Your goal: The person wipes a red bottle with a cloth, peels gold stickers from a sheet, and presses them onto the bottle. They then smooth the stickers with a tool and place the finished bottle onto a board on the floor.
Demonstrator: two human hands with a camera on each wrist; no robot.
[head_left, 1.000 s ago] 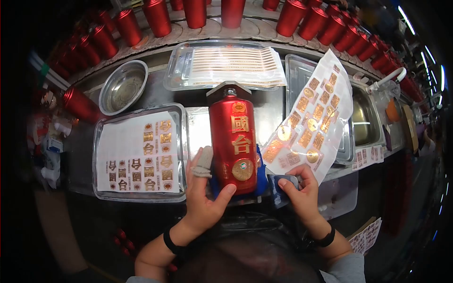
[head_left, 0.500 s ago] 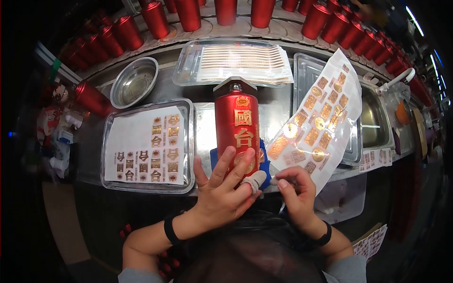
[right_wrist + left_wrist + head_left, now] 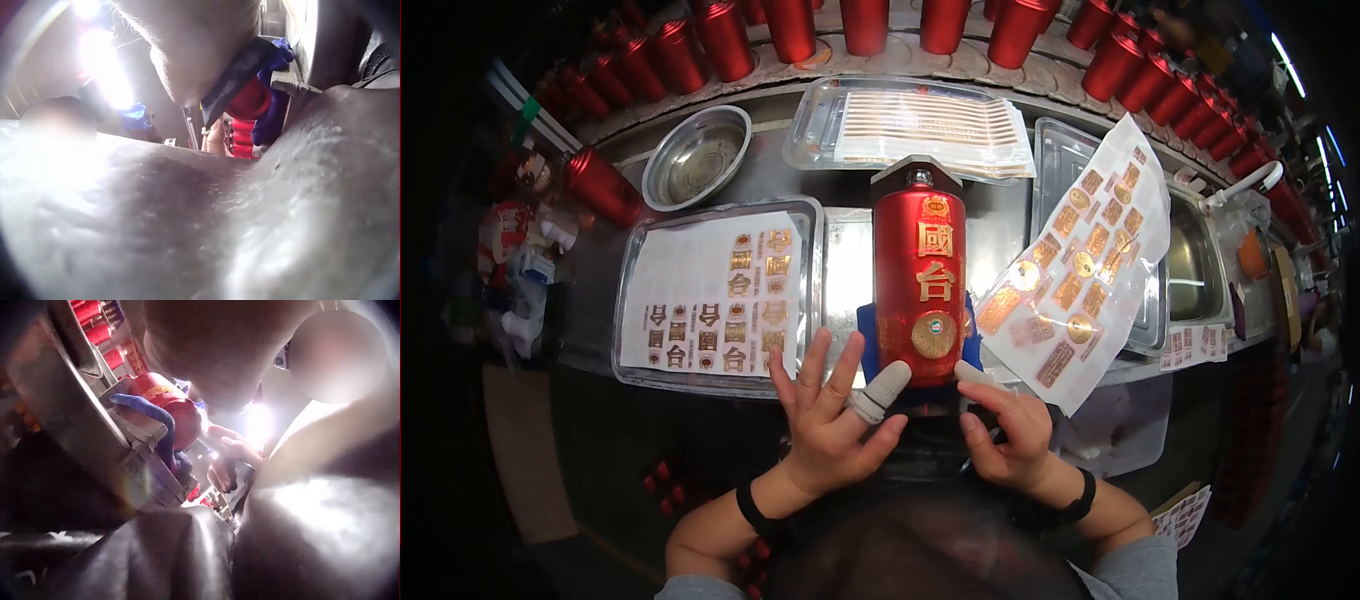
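Your gold-lettered red cylindrical bottle [image 3: 920,352] lies in blue cloth padding [image 3: 866,338] at the steel worktop [image 3: 998,220]'s near edge; your left hand [image 3: 832,428] spreads its fingers beside the base; your right hand [image 3: 1012,435] seems to pinch a dark flat blade [image 3: 232,80]; label-smoothing looks under way; next likely calls for pressing the round gold medallion [image 3: 935,338] evenly.

Black wristbands [image 3: 1084,498], both sides. Grey sleeves [image 3: 1138,570] at lower left and lower right of head view. Pale cots [image 3: 882,388] on both index fingers [image 3: 1000,400].
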